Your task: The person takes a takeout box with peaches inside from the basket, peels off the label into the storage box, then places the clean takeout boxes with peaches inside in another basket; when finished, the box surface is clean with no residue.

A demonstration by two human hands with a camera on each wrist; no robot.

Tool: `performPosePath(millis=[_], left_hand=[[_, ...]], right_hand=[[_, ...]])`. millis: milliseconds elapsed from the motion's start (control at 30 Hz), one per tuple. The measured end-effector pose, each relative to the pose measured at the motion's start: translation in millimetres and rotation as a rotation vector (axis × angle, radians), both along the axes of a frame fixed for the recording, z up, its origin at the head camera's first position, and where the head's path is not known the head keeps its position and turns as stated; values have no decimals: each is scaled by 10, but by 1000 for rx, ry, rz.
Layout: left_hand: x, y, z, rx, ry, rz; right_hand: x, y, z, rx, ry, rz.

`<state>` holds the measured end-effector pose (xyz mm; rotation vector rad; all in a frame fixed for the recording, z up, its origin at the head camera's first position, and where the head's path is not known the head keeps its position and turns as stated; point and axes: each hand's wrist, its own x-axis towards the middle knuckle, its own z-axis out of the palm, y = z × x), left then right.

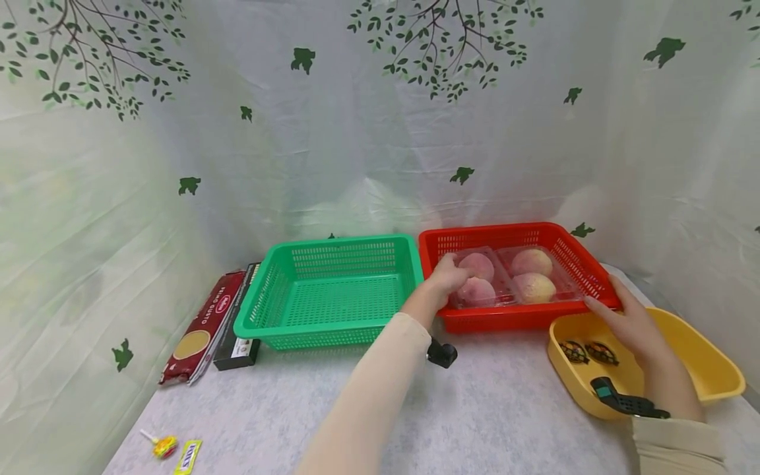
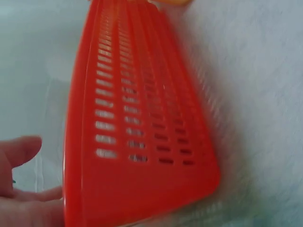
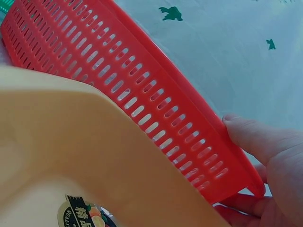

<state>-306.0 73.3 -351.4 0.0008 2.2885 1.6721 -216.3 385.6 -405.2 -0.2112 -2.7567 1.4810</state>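
Observation:
Two clear plastic packs of peaches [image 1: 477, 267] lie side by side in a red basket [image 1: 499, 321]. My left hand [image 1: 446, 280] reaches over the basket's left front, with its fingers at the left peach pack. In the left wrist view, its thumb is extended beyond the rim; part of the hand is hidden. My right hand [image 1: 632, 323] grips the basket's right front corner. The right wrist view shows that thumb [image 3: 251, 137] on the rim and the other fingers lower at the corner.
Left of the red basket stands a green basket [image 1: 279, 330]. A yellow bin [image 1: 578, 392] with dark round stickers sits beneath my right forearm. A maroon packet [image 1: 204, 330] and a black box [image 1: 234, 353] lie at the left. A lollipop [image 1: 164, 446] and a small yellow packet [image 1: 188, 456] lie nearer.

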Motion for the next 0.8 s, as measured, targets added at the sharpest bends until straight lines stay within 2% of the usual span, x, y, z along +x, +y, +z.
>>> performPosePath(millis=[167,267,367,500,600,800], left_hand=[[14,-18,-72,118,100,80],[71,-45,-91,183,157,130],[157,-96,-112,217,222,145],[307,-192,-156,191,299,95],[432,-268,-182,145,337,45],[652,-445,-212,57,470,-69]], right_hand=[[-21,-1,17,19,4,16],[-25,11,41,52,14,31],[-11,15,70,131,23,17],[31,-19,148,272,62,-46],[64,-84,241,338,115,-73],[112,-306,497,415,187,-18]])
